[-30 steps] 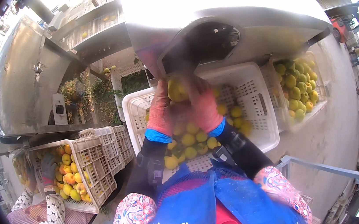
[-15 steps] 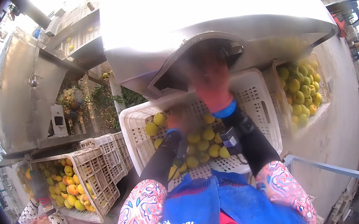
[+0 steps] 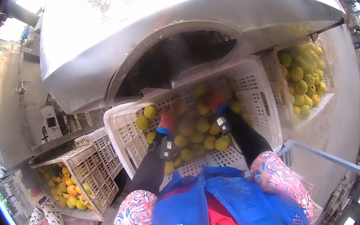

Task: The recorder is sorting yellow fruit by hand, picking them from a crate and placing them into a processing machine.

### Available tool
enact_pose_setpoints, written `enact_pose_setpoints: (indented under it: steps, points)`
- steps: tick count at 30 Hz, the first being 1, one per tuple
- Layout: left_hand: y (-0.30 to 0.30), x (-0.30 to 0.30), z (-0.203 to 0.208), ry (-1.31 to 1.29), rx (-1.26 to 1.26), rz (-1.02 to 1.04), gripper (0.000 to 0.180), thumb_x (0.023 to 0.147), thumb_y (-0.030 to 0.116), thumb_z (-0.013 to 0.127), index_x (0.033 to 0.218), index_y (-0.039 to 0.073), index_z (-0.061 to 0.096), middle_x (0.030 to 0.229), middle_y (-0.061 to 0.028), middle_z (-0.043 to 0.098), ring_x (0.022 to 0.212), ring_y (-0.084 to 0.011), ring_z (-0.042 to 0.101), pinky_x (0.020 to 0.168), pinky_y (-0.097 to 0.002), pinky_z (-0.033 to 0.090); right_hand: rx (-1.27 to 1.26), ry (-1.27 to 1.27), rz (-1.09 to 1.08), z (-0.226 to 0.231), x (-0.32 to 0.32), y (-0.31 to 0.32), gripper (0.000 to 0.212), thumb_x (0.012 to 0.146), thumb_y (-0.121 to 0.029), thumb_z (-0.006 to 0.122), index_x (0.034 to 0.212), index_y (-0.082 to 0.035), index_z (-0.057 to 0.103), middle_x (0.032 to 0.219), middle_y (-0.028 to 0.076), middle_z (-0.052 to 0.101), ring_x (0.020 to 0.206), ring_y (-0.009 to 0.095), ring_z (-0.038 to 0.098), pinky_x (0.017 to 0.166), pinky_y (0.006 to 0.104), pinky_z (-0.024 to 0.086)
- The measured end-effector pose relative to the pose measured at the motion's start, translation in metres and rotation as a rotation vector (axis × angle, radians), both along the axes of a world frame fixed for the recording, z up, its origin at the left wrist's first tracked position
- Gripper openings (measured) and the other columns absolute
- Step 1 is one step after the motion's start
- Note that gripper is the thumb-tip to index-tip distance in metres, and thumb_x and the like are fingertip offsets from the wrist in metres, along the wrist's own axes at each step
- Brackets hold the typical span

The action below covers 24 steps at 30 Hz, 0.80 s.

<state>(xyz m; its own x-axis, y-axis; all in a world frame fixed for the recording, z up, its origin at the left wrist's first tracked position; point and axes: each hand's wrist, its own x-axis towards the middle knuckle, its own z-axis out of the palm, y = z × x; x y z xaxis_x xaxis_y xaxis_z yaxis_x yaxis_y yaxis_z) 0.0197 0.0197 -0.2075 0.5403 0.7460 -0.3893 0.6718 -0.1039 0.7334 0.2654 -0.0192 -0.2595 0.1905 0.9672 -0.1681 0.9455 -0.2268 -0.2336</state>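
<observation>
Bright daylight falls from above and blows out the curved metal chute (image 3: 179,28) beyond the hands into white glare. Its opening just past the fingers lies in deep shadow. Both gloved hands, left hand (image 3: 168,119) and right hand (image 3: 217,100), are smeared by motion blur, as are the yellow fruits (image 3: 200,132) around them. Fisheye distortion bends edges, and a black rim rings the picture

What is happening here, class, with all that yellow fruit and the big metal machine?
A person in red gloves has both hands, left hand and right hand, down among yellow fruit in a white plastic crate under the mouth of a metal chute. More fruit-filled crates sit to either side.
</observation>
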Motion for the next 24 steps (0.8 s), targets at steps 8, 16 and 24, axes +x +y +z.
enact_pose_setpoints:
  steps: [8,16,24]
  points:
    - [-0.002,-0.015,0.127,-1.561,-1.217,0.428,0.091,0.089,0.074,0.048,0.149,0.006,0.037,0.148,-0.0195,0.045,0.137,-0.0381,0.043,0.118,-0.0505,0.029,0.342,0.427,0.076,0.208,-0.093,-0.008,0.093,0.071,-0.042,0.082,0.147,-0.002,0.045,0.116,0.024,0.067,0.102,0.038,0.067,0.089,0.0452,0.053]
    - [-0.006,-0.035,0.173,-1.718,-1.094,0.464,0.091,0.089,0.076,0.046,0.144,0.004,0.043,0.148,-0.0175,0.044,0.137,-0.0363,0.041,0.119,-0.0515,0.027,0.551,0.642,0.106,0.276,-0.122,-0.014,0.097,0.066,-0.033,0.087,0.147,-0.001,0.044,0.113,0.021,0.067,0.101,0.037,0.066,0.09,0.0443,0.051]
    - [-0.016,-0.041,0.193,-1.844,-1.034,0.593,0.063,0.093,0.049,0.063,0.137,0.005,0.052,0.138,-0.0147,0.054,0.129,-0.0319,0.049,0.112,-0.0482,0.036,0.835,0.25,0.028,0.31,-0.137,0.011,0.081,0.069,-0.026,0.083,0.137,0.003,0.051,0.102,0.019,0.064,0.09,0.038,0.061,0.079,0.0461,0.049]
